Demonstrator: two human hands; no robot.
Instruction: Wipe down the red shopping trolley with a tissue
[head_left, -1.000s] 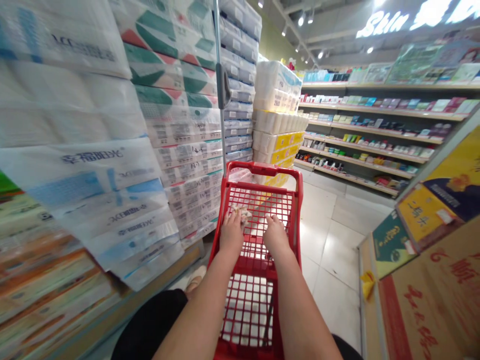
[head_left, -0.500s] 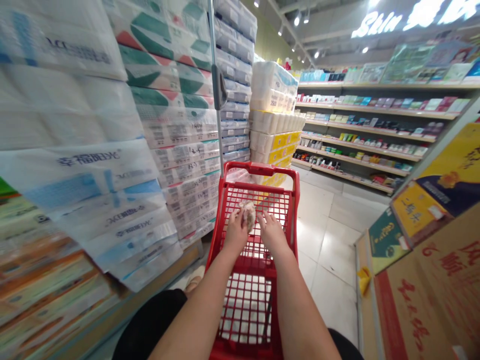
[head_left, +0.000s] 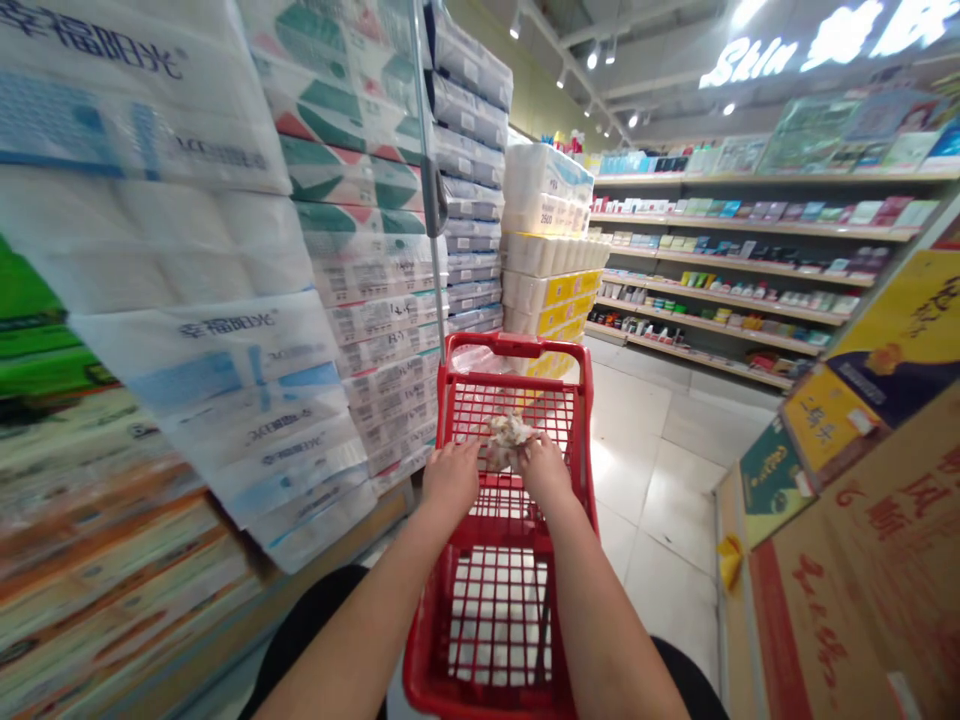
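Note:
Both my hands reach out over a red plastic shopping cart point(head_left: 517, 352) in a shop aisle. My left hand point(head_left: 450, 478) and my right hand point(head_left: 545, 470) are closed on a crumpled white tissue point(head_left: 508, 434) held between them above the cart's basket. The fingertips of both hands pinch the tissue's edges. The basket below looks empty, with white floor showing through its red mesh.
Tall stacks of wrapped toilet-paper packs point(head_left: 247, 330) crowd the left side, close to the cart. A metal pole point(head_left: 429, 170) rises by them. Yellow-wrapped paper rolls point(head_left: 551, 270) stand ahead. Shelves of small goods point(head_left: 742, 260) line the back right; cardboard boxes point(head_left: 862, 540) sit at right. White tiled floor point(head_left: 660, 470) runs ahead.
The tissue was under my left hand alone; my right hand came across and now both hands hold it. The cart and view have shifted slightly forward along the aisle.

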